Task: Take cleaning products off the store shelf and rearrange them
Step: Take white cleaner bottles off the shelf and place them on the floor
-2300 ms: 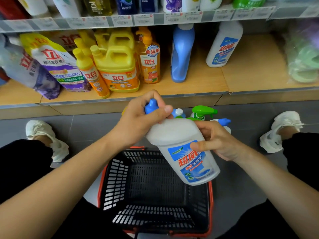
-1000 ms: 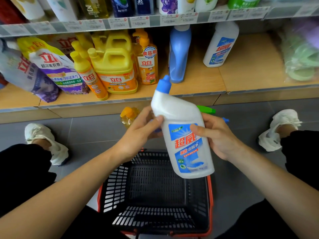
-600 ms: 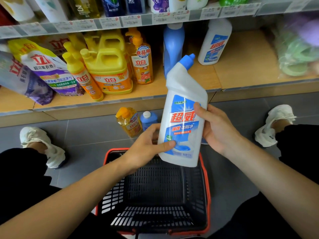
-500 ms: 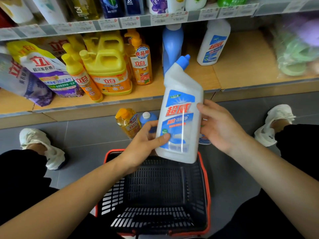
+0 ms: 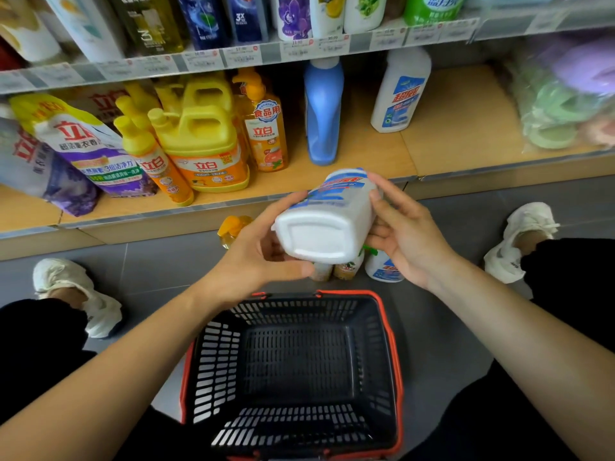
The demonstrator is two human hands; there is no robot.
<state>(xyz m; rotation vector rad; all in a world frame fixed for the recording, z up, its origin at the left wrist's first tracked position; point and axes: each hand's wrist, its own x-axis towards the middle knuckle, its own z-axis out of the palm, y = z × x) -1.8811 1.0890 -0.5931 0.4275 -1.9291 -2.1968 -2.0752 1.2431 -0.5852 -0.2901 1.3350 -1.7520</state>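
A white toilet-cleaner bottle (image 5: 327, 224) with a blue label lies tipped forward between my hands, its flat base facing me and its cap hidden. My left hand (image 5: 263, 254) holds it from the left and below, thumb under the base. My right hand (image 5: 404, 232) presses its right side with spread fingers. The bottle hangs above the floor, just in front of the wooden bottom shelf (image 5: 366, 158). A twin white bottle (image 5: 401, 91) and a blue bottle (image 5: 322, 111) stand on that shelf.
A black basket with a red rim (image 5: 394, 344) sits on the grey floor between my knees. Several small bottles (image 5: 382, 267) and a yellow one (image 5: 231, 227) stand on the floor behind my hands. Yellow detergent jugs (image 5: 203, 144) and refill bags (image 5: 90, 148) fill the shelf's left.
The bottle went from upright with its label toward me to tipped forward, neck pointing at the shelf and base toward me. Both hands rose slightly with it.
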